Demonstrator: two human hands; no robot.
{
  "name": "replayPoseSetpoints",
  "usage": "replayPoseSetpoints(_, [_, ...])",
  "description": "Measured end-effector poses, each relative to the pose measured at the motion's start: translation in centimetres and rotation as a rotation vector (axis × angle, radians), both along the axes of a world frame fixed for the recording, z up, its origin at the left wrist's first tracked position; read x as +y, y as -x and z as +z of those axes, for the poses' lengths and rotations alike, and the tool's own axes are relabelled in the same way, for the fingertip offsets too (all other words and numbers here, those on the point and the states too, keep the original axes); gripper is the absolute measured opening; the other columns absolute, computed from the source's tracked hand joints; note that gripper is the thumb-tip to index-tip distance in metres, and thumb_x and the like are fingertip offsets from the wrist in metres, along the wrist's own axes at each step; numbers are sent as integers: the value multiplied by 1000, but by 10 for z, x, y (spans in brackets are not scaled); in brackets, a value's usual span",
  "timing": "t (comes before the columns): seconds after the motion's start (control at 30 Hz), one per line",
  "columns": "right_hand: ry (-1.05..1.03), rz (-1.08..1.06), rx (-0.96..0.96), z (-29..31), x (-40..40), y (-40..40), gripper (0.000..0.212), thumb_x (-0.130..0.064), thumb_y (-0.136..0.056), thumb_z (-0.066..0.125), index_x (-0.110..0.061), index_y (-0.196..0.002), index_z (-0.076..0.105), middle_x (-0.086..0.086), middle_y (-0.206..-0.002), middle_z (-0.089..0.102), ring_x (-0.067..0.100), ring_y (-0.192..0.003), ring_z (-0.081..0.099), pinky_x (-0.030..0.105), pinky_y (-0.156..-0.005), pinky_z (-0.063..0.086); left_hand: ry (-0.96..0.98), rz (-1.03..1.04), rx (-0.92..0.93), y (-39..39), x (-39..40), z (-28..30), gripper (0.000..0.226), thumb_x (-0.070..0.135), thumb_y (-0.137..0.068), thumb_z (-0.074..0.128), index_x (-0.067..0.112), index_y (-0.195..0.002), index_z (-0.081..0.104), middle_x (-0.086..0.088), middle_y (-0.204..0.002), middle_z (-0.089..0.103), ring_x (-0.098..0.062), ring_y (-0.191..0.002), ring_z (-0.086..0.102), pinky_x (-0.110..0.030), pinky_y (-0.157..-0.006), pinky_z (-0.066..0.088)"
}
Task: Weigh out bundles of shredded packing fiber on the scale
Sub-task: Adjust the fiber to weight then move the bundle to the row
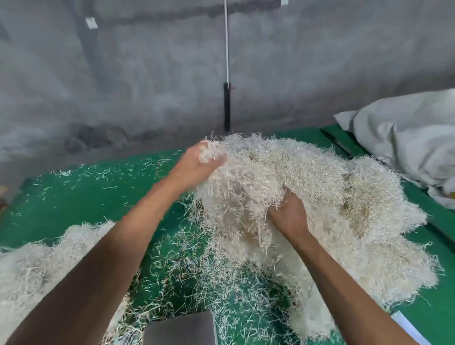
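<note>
Head view over a green table (64, 196) littered with loose pale strands. A large mound of shredded packing fiber (314, 194) occupies the area from the centre toward 3 o'clock, its lower skirt trailing down to about 5 o'clock. The left hand (194, 166), just above centre, grasps the mound's upper left edge: a tuft of fiber stands up between thumb and fingers, and the fingertips are buried in the strands. The right hand (289, 216), slightly right of and below centre, is pushed into the mound's near face with its back toward the camera; its fingers are hidden in the fiber and appear curled round a clump. The portion of fiber between the two hands bulges toward the camera and hangs in a ragged fringe above the table.

A second, lower heap of fiber (28, 272) lies at 8 o'clock, partly behind the left forearm and apart from the main mound. At 6 o'clock, touching the bottom edge, the grey metal platform of the scale (179, 338) is bare, with scattered strands around it. A crumpled white sack (417, 136) lies at 3 o'clock beyond the mound. A grey concrete wall (111, 86) fills the upper half, with a white cord (226, 40) hanging at 12 o'clock down to a black post (226, 106).
</note>
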State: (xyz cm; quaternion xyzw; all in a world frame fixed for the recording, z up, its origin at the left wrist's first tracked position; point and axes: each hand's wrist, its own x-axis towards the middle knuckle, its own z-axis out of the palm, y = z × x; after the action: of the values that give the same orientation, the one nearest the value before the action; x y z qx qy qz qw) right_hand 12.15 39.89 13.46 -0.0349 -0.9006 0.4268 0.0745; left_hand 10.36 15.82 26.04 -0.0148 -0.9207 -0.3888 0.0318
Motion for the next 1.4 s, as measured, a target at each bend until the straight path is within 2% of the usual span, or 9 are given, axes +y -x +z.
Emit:
replayPoseSetpoints(0.1, [158, 77, 111, 14, -24, 2, 35, -18, -95, 72, 4, -119, 61, 15, -99, 72, 35, -81, 71, 53, -78, 62, 89, -266, -243, -10, 44, -35, 122, 85, -57, 74, 36, -156, 20, 0, -162, 28, -20, -138, 43, -46, -113, 41])
replayPoseSetpoints(0.23, [-41, 125, 174, 8, 0, 8, 59, -17, -96, 72, -11, -147, 44, -1, -108, 65, 15, -74, 65, 23, -68, 54, -287, 20, -226, 7, 47, -49, 104, 37, -71, 89, 23, -154, 28, 4, -103, 59, 3, -53, 62, -17, -49, 51])
replayPoseSetpoints(0.37, [-431, 276, 154, -34, 39, -1, 55, -21, -91, 77, -16, -138, 50, 3, -117, 63, 11, -78, 54, 23, -68, 41, -344, 193, -2, 31, 9, -23, 54, 12, -79, 82, 14, -127, 58, 5, -96, 68, -3, -48, 52, -16, -39, 41])
replayPoseSetpoints(0.53, [-573, 223, 57, -58, 40, -2, 66, -40, -94, 72, -12, -148, 47, 8, -143, 54, 21, -122, 54, 32, -103, 46, -881, 455, 8, 31, 9, 3, 80, 26, -87, 75, 11, -152, 29, -7, -148, 47, -24, -125, 51, -36, -106, 44])
replayPoseSetpoints(0.7, [-40, 239, 14, -20, -15, 4, 121, -78, -73, 73, -21, -163, 15, 5, -134, 57, 18, -112, 59, 39, -100, 55, -1036, 83, -328, 3, 56, -18, 55, 38, -94, 61, 13, -141, 48, -19, -150, 45, -34, -132, 52, -55, -112, 38])
replayPoseSetpoints(0.8, [-114, 288, -76, -21, -28, 10, 85, -51, -90, 75, -7, -152, 37, -2, -83, 57, 8, -60, 49, 16, -47, 42, -1281, 31, -243, 5, 62, 2, 49, 49, -100, 43, 12, -114, 71, -15, -119, 71, -31, -107, 70, -48, -93, 54])
replayPoseSetpoints(0.97, [-244, 344, -171, -41, -10, 2, 36, -45, -96, 70, -20, -121, 65, 5, -95, 70, 19, -81, 66, 31, -77, 57, -1434, 60, -25, 11, 38, 32, 56, 37, -105, 39, 17, -70, 78, -3, -71, 70, -18, -60, 69, -27, -55, 56])
replayPoseSetpoints(1.2, [-40, 132, 11, -20, -2, 18, 28, 7, -94, 63, -4, -120, 62, 11, -100, 71, 23, -82, 70, 40, -76, 61, 283, -292, -310, -8, 35, -29, 96, 48, -83, 73, 36, -158, 14, 1, -166, 13, -23, -140, 39, -43, -116, 32])
replayPoseSetpoints(1.4, [-287, 180, 220, -8, -5, 17, 28, 3, -87, 67, -13, -108, 56, -5, -91, 54, 10, -66, 49, 22, -52, 34, 511, -137, -149, -1, 33, -71, 62, 33, -86, 70, 15, -142, 48, 4, -78, 62, -6, -58, 57, -23, -46, 42])
